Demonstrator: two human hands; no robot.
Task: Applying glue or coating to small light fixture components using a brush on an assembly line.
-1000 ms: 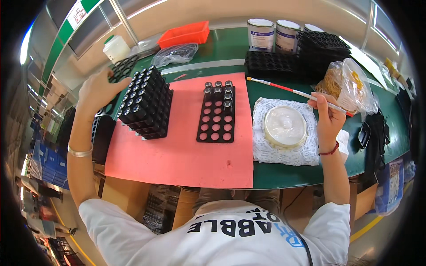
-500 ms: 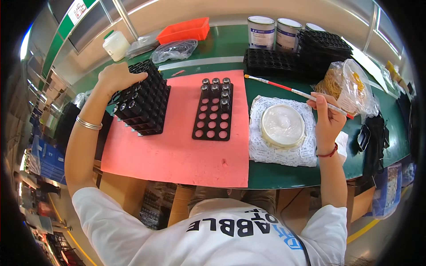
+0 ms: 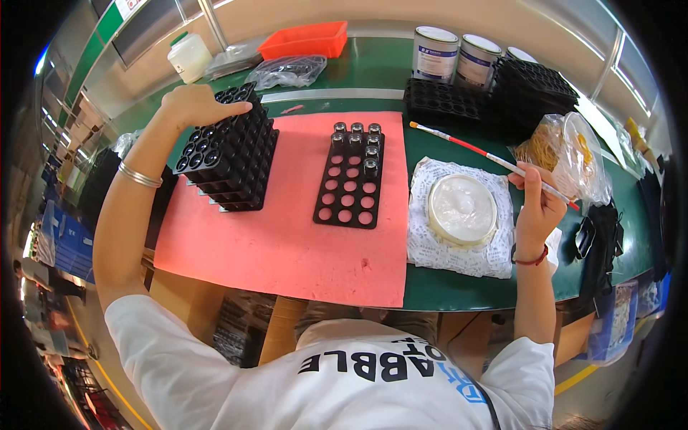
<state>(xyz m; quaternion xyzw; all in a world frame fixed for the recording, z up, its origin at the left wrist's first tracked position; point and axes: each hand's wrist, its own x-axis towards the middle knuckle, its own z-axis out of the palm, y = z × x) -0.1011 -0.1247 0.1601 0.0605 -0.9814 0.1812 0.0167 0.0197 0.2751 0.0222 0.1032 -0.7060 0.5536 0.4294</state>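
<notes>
My left hand [image 3: 193,106] grips the far end of a stack of black plastic trays [image 3: 240,168], thumb over the top edge and other fingers hidden behind. The top tray [image 3: 208,147] slopes down toward me, with dark, shiny round pockets; whether parts sit in them is hard to tell. In my right hand [image 3: 539,201] is a slim paintbrush [image 3: 479,150] with a red and white handle, its bristles pointing left. A single black tray [image 3: 349,179] lies between, with several small clear-topped cylinders [image 3: 356,141] in its far and right holes. Near the brush stands a round white dish [image 3: 463,208] on printed paper.
A pink mat [image 3: 287,265] lies under the trays on the green table. Behind are a red bin [image 3: 304,41], a white jar [image 3: 189,59], metal cans [image 3: 435,56] and more black trays [image 3: 534,89]. At right lies a bag of yellow rubber bands [image 3: 548,143].
The whole view has shifted slightly. The top tray's surface faces me more, with its far end a little higher under my left hand. My right hand still holds the brush.
</notes>
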